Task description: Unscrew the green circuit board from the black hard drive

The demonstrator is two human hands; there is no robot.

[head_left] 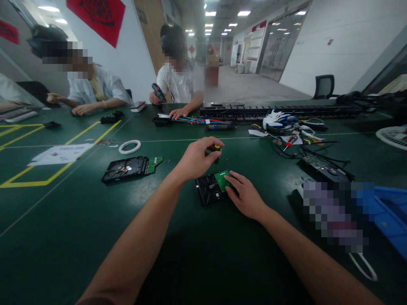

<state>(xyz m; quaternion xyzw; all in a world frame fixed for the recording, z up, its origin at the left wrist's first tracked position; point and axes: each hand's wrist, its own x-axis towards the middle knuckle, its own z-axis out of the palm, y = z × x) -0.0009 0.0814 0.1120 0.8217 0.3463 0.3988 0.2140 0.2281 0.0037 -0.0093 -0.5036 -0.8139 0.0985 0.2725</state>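
My left hand [199,159] is closed around the handle of a small black and yellow screwdriver [218,149]. The screwdriver stands upright, its shaft pointing down at the back edge of a black hard drive [206,190]; whether the tip touches is too small to tell. A green circuit board [221,180] lies on the drive's right part. My right hand [244,192] grips the right side of this drive, with fingertips on the board. Off to the left lies a second hard drive [125,168], a green board [154,165] sticking out at its right end.
A white tape roll [129,147] and paper sheet [60,153] lie on the left. At right are gloves [278,119], a red screwdriver [289,144], cables, another drive [327,167] and a blue tray [388,216]. Across the table, one person holds a power drill [159,93]; another sits left.
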